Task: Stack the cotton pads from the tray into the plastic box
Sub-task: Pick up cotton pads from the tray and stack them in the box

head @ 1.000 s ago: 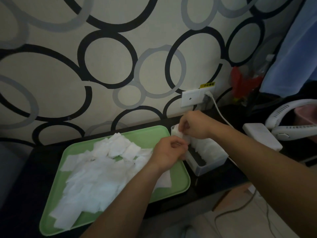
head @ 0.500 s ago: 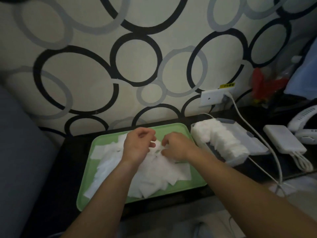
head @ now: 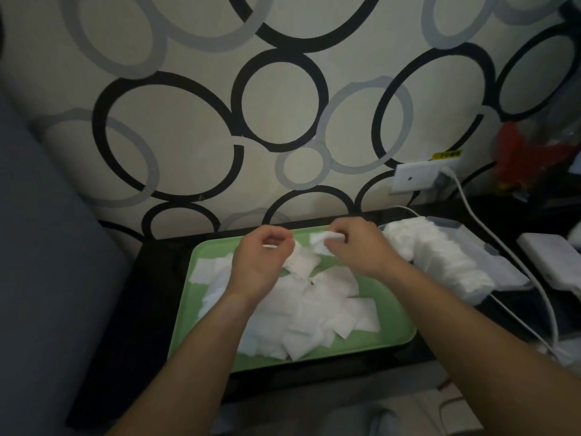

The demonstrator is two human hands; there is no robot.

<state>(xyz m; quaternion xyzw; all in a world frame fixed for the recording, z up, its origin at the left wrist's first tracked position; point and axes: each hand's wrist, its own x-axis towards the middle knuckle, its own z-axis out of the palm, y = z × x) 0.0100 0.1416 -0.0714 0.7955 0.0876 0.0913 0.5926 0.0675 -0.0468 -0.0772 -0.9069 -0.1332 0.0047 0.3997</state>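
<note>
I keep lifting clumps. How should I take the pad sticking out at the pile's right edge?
Pinch its outer right corner, coming from the right and slightly above. That pad lies flat with this corner jutting over bare green tray, so probably no other pad overlaps it there.

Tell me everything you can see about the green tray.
The pale green rectangular tray, plastic by its look, has rounded corners and a low raised rim. It lies flat on the dark tabletop by the wall. Loose white square cotton pads cover most of it. The left hand and right hand hover over its far end. A clear plastic box stands to its right.
</note>
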